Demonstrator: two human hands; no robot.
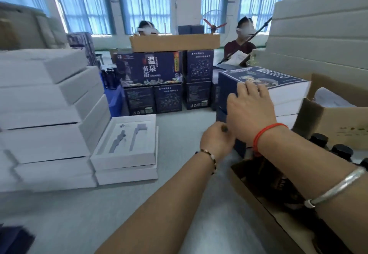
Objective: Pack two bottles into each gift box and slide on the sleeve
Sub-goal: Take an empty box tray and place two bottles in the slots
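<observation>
We rest our right hand [250, 110], fingers flat, on the navy sleeved box [264, 80] topping the right stack; our left hand [217, 140] curls at its lower corner (grip unclear). Stiff card, likely bottle-heavy: lift by both ends.

Daylight filters through blue-curtained windows [144, 10] along the far wall, a white pillar [188, 5] between them, above a pale grey surface [79, 214].
</observation>
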